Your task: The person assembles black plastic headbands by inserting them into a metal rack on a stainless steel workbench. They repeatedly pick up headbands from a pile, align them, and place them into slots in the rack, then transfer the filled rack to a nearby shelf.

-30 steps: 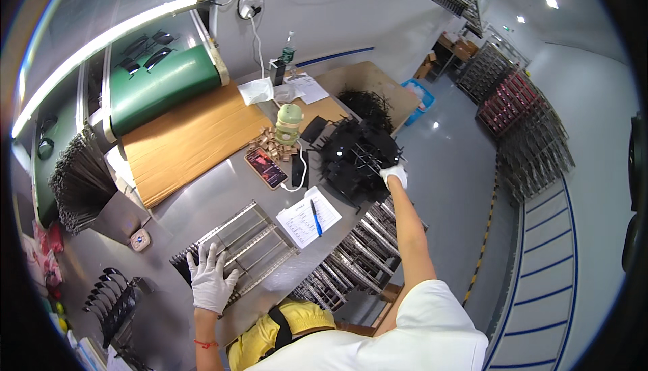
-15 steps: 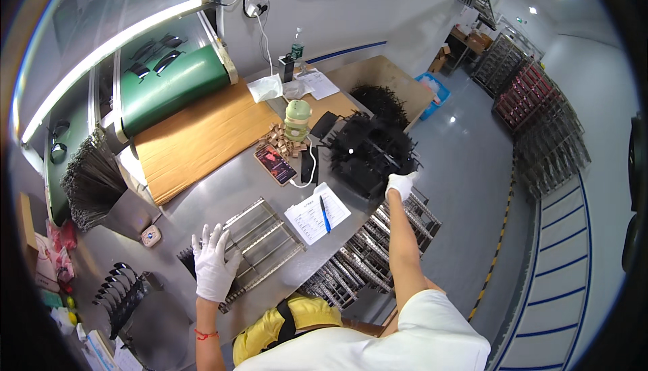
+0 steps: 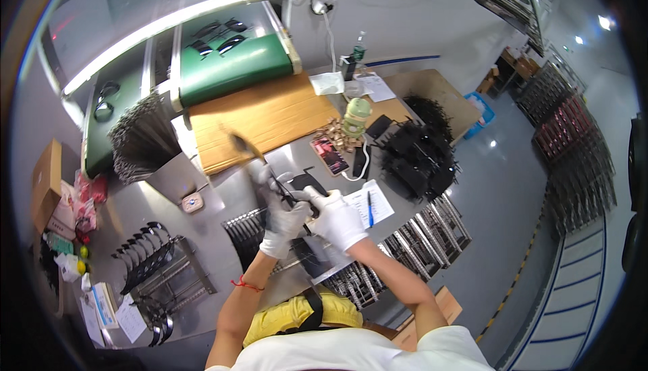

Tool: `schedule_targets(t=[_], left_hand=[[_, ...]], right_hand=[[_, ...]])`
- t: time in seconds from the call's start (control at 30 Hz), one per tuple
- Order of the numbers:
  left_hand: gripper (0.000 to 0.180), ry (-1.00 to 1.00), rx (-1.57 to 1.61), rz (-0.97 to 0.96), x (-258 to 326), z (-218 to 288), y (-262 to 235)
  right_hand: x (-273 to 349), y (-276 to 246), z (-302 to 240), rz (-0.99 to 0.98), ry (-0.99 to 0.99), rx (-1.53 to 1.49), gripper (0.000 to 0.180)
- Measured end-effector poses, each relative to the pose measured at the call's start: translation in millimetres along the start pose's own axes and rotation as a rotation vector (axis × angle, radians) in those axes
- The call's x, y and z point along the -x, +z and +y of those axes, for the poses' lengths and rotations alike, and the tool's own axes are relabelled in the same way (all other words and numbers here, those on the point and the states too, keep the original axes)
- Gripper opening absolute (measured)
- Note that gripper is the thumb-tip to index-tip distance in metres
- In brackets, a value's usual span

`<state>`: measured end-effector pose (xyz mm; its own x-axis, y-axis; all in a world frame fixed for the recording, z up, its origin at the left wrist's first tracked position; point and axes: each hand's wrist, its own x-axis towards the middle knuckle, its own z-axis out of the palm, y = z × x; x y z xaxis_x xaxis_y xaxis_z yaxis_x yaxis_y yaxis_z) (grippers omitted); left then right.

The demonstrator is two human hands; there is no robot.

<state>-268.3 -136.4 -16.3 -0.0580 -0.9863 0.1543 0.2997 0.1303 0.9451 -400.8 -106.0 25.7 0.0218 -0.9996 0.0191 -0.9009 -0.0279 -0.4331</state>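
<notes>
Both my hands wear white gloves and meet above the metal table [image 3: 202,189]. My left hand [image 3: 280,219] and my right hand [image 3: 335,219] together grip a thin black bent part [image 3: 291,192] held just over a slotted metal rack [image 3: 253,226]. A heap of the same black parts [image 3: 415,152] lies to the right on the table. A sheet of paper with a blue pen [image 3: 368,204] lies just right of my right hand.
A green conveyor [image 3: 229,67] and a cardboard sheet [image 3: 266,118] lie beyond the hands. A pale green bottle [image 3: 356,115], a phone and small cards stand near them. More racks [image 3: 422,239] run along the right front edge, and curved black parts [image 3: 145,263] hang at the left.
My right hand came back from the heap of black parts with one part. My left hand rose from the rack to meet it, and the view tilted closer to the table.
</notes>
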Motion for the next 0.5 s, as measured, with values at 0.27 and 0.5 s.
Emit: schedule_targets(t=[0.27, 0.5], left_hand=[[0.043, 0.199, 0.704, 0.277, 31.7, 86.8, -131.7], [0.067, 0.219, 0.825, 0.028, 75.4, 93.1, -187.6]], right_hand=[[0.7, 75.3, -19.1, -0.213, -0.195, -0.596, 0.062], [8.0, 153.9, 3.7, -0.311, -0.620, 0.080, 0.017]])
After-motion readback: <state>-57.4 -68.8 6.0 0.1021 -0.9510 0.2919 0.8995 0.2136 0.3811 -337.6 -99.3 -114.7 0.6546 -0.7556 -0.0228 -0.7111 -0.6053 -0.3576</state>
